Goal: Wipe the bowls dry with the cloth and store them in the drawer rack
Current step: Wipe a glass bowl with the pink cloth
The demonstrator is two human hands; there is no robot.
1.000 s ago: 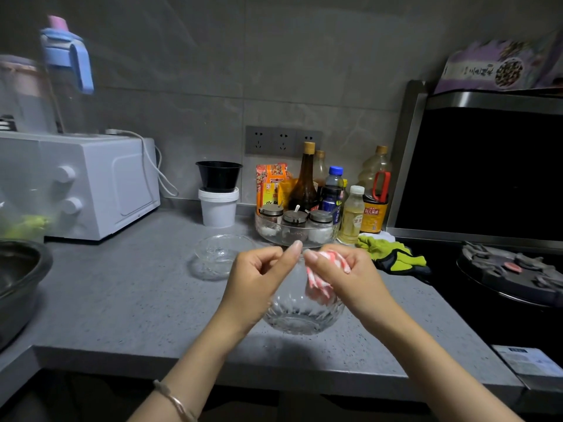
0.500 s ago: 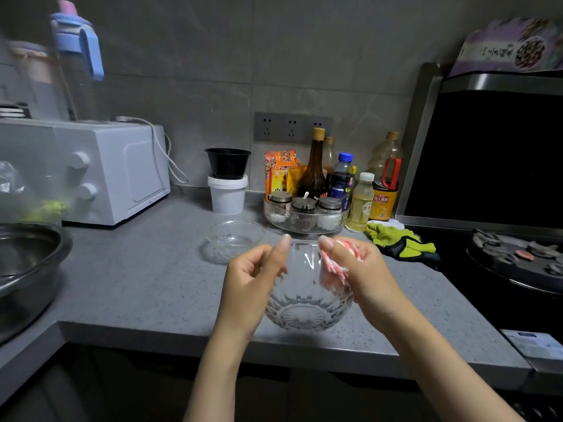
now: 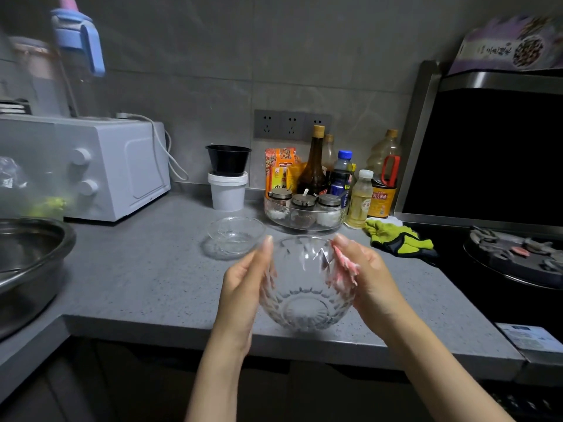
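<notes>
Glass bowl [image 3: 304,293] now lifted off worktop [image 3: 146,275], tipping base toward me. I'm seeing left hand [image 3: 243,281] gripping its 9 o'clock wall, right hand [image 3: 371,275] pinching cloth [image 3: 344,266] against 3 o'clock wall. Second bowl [image 3: 234,236] waiting at 11 o'clock, nearer left hand.

A wide strip of bare grey counter [image 3: 137,284] lay between the metal basin [image 3: 30,263] on the left and the small glass bowl [image 3: 234,239]. Just behind that bowl stood a white tub [image 3: 228,193] and a round tray of jars [image 3: 304,216]. Green gloves [image 3: 396,239] lay on the right, by the stove [image 3: 518,260]. The big glass bowl [image 3: 304,290], held between the left hand [image 3: 243,287] and the right hand [image 3: 374,275] with its cloth [image 3: 344,266], filled the front middle.
</notes>
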